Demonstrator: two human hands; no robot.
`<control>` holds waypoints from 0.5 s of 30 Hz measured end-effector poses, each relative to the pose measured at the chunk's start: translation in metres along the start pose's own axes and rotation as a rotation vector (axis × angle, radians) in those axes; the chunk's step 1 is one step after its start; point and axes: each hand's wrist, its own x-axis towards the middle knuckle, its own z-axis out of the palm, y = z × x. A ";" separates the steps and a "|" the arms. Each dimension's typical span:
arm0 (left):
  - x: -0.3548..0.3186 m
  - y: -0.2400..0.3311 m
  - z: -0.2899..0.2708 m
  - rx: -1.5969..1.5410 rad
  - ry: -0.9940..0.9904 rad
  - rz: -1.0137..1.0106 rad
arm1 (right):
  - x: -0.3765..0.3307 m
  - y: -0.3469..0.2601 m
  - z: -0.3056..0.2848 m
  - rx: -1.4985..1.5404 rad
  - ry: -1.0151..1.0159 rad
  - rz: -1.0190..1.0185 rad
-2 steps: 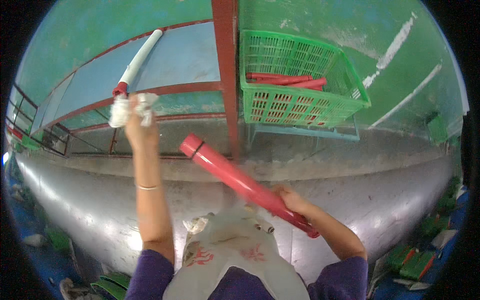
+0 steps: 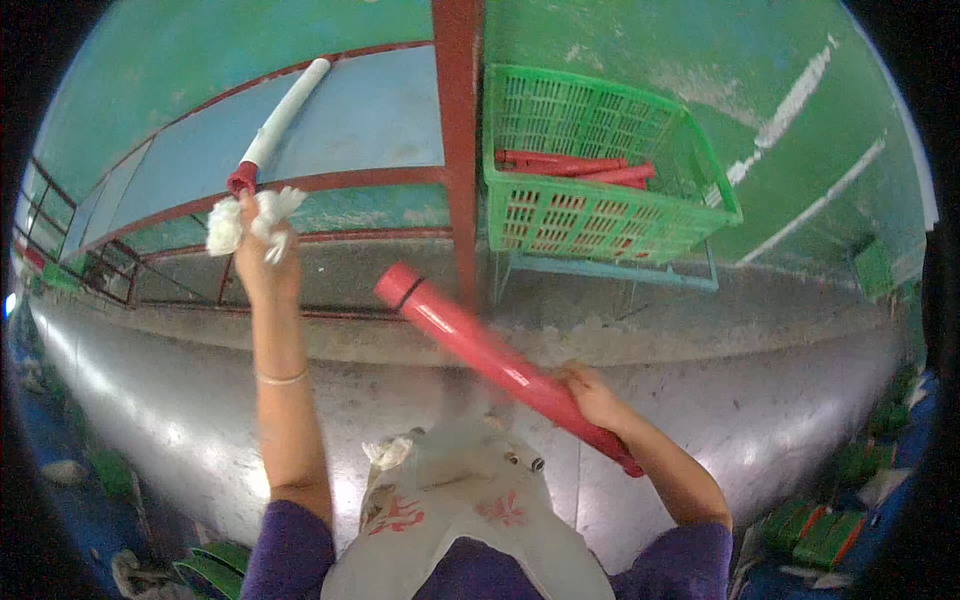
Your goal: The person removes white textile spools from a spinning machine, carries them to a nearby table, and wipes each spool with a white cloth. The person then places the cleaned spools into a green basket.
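Observation:
My left hand (image 2: pixel 265 250) is reached out to the far left, its fingers closed round a crumpled white cloth (image 2: pixel 228 228). Just beyond it, a long white tube (image 2: pixel 285 110) with a red end (image 2: pixel 242 179) lies on a blue-grey panel; whether my fingers touch that end I cannot tell. At the right, my right hand (image 2: pixel 592 405) is wrapped round the lower part of a glossy red tube (image 2: pixel 480 345). This tube has a black ring near its upper end and slants up to the left in front of me.
A green slotted crate (image 2: pixel 610 215) with several red tubes (image 2: pixel 570 165) inside stands on a pale blue stand at the back right. Between it and the blue-grey panel (image 2: pixel 370 110) rises a dark red post (image 2: pixel 458 130). Stacked green pieces (image 2: pixel 820 535) lie at the lower right.
My left hand has shifted slightly left and down with the cloth, just below the white tube's red end. The red tube in my right hand has moved a little to the right.

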 end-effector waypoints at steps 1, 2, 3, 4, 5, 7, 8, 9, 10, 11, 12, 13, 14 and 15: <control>-0.004 0.001 -0.024 0.171 0.056 -0.026 | -0.004 -0.007 -0.025 -0.247 0.139 0.025; -0.013 0.007 -0.056 0.332 0.129 0.002 | -0.003 -0.020 -0.054 -0.427 0.307 -0.066; -0.027 0.004 -0.085 0.795 -0.001 0.046 | 0.004 -0.038 -0.092 -0.287 0.440 0.141; -0.060 -0.006 -0.114 1.045 -0.088 -0.036 | 0.019 -0.058 -0.128 -0.341 0.648 -0.163; -0.091 -0.013 -0.141 1.256 -0.187 -0.172 | 0.035 -0.082 -0.163 -0.471 0.821 -0.073; -0.166 -0.023 -0.186 0.885 -0.193 -1.019 | 0.073 -0.126 -0.211 -0.615 1.134 -0.062; -0.205 -0.031 -0.201 0.782 -0.047 -1.327 | 0.086 -0.144 -0.215 -0.600 1.280 -0.394; -0.240 -0.032 -0.213 0.805 -0.183 -1.386 | 0.099 -0.161 -0.205 -0.565 1.305 -0.617; -0.270 -0.033 -0.222 0.861 -0.276 -1.390 | 0.108 -0.173 -0.181 -0.468 1.318 -0.801; -0.291 -0.039 -0.228 0.933 -0.340 -1.378 | 0.120 -0.184 -0.143 -0.187 1.094 -1.043; -0.305 -0.047 -0.234 1.032 -0.385 -1.334 | 0.129 -0.190 -0.093 0.245 0.638 -1.008; -0.318 -0.056 -0.239 1.149 -0.424 -1.270 | 0.143 -0.202 -0.050 -0.316 0.514 -0.956; -0.326 -0.066 -0.244 1.277 -0.454 -1.195 | 0.164 -0.214 -0.012 -0.595 0.378 -1.067; -0.333 -0.074 -0.251 1.402 -0.468 -1.125 | 0.190 -0.227 0.023 -0.472 0.303 -1.052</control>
